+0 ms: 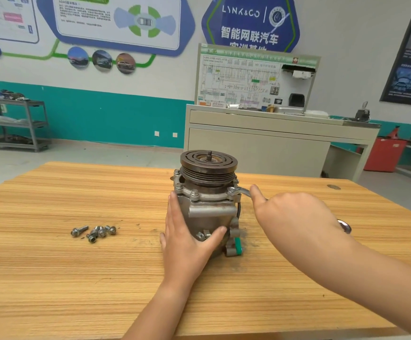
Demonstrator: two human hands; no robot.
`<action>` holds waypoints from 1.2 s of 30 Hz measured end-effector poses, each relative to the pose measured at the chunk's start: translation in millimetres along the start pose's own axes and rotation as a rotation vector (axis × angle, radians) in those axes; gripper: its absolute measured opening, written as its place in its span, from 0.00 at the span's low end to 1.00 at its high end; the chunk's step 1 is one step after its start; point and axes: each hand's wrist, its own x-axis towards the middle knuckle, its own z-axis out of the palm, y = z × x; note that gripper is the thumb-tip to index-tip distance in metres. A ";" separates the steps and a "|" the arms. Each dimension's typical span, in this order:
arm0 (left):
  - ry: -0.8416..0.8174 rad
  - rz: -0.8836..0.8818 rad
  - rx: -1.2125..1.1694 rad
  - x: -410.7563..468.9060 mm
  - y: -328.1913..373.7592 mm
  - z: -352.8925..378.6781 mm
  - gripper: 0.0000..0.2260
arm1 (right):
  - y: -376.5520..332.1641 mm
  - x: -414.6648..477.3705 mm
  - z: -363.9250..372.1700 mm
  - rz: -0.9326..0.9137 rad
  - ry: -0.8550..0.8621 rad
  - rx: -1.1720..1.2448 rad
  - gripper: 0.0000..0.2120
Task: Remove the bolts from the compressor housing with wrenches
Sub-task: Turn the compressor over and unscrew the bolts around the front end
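Observation:
A grey metal compressor (208, 202) stands upright on the wooden table (77, 278), pulley on top. Bolts (194, 193) stick up from its housing flange. My left hand (187, 238) presses flat against the housing's near side, fingers straight and thumb spread. A silver wrench (240, 191) sits with its head on a flange bolt at the right. My right hand (295, 212) holds the wrench's handle, which is mostly hidden under the hand, with the wrench's far end (344, 226) showing behind the wrist. Several loose bolts (94, 232) lie on the table to the left.
A beige cabinet (273, 148) with a wiring-diagram board stands behind the table. A grey shelf cart (15, 123) is at the far left and a red box (383, 153) at the right. A green-tipped bracket (236, 246) juts from the compressor's base.

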 end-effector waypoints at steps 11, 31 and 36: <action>-0.033 0.054 0.111 2.6 -5.2 0.8 0.55 | 3.1 6.2 9.4 -0.087 0.045 -0.136 0.33; -0.064 0.042 0.147 16.9 -19.1 11.0 0.50 | 40.3 117.3 84.6 -0.055 0.692 0.254 0.11; -0.061 0.051 0.098 13.1 -17.7 11.7 0.49 | 45.6 122.4 83.6 0.017 0.590 0.332 0.12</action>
